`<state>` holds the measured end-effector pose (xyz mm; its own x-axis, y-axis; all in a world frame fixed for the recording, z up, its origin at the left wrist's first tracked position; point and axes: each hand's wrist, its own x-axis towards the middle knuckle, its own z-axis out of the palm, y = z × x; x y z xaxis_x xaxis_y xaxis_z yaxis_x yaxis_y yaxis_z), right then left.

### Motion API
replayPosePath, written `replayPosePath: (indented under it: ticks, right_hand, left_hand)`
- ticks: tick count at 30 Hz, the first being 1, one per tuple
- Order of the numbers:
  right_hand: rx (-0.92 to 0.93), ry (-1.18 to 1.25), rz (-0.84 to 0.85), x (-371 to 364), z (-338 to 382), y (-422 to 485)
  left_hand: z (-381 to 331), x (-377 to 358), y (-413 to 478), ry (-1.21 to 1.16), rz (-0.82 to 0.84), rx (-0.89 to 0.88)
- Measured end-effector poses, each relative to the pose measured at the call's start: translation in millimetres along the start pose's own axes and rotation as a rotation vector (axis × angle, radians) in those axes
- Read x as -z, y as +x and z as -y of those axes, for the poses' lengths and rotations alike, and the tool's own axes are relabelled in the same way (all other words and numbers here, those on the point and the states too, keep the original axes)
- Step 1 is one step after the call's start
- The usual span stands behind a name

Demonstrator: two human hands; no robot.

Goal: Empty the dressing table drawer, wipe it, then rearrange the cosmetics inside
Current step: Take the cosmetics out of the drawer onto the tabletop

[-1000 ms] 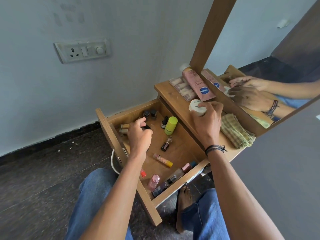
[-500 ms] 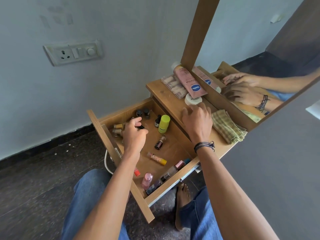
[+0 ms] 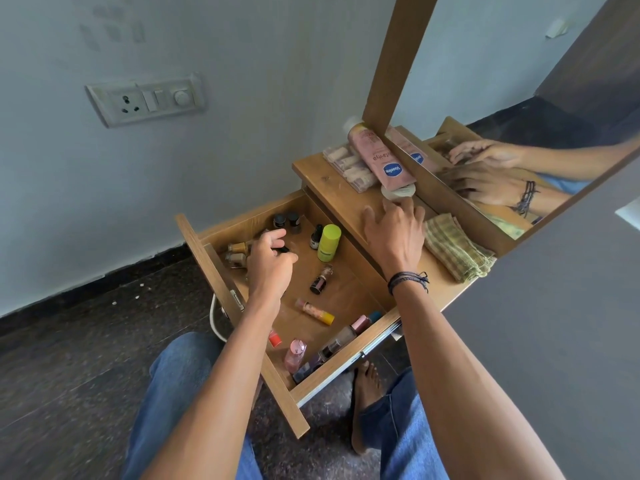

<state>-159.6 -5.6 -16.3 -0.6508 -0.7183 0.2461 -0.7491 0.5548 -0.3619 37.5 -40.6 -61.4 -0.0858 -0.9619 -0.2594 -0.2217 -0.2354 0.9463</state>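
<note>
The wooden drawer (image 3: pixel 242 221) stands pulled out, with several small cosmetics lying on its floor. Among them are a yellow-green bottle (image 3: pixel 329 242), a small dark vial (image 3: pixel 320 280) and a pink tube with a yellow cap (image 3: pixel 314 311). My left hand (image 3: pixel 272 263) is inside the drawer at its far left and pinches a small black item. My right hand (image 3: pixel 394 230) hovers over the table top (image 3: pixel 332 188) with fingers spread, just short of a white round jar (image 3: pixel 398 192). A pink Vaseline tube (image 3: pixel 379 157) lies behind the jar.
A folded checked cloth (image 3: pixel 457 249) lies on the table top to the right of my right hand. A clear pack of small bottles (image 3: pixel 349 166) sits by the tube. The mirror (image 3: pixel 519 98) rises behind. My knees and a bare foot (image 3: pixel 363 403) are under the drawer.
My right hand set the white jar down on the table top beside the pink tube and let go, fingers now spread. My left hand stays in the drawer's far left.
</note>
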Motion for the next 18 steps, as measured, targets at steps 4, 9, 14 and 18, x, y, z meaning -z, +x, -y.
replayPosePath:
  ticks: [4, 9, 14, 18]
  right_hand:
    - [0.003, 0.071, -0.051, 2, 0, -1]
    - [0.108, 0.110, -0.082, 4, 4, -6]
    - [0.269, 0.126, -0.117, 4, 3, -13]
    - [0.342, 0.137, -0.097, 3, 1, -14]
  left_hand:
    - [1, 1, 0, 0.112, -0.016, -0.030]
    - [4, -3, -3, 0.431, 0.057, -0.139]
    - [7, -9, -10, 0.743, 0.168, -0.250]
    - [3, -9, -9, 0.759, 0.228, -0.253]
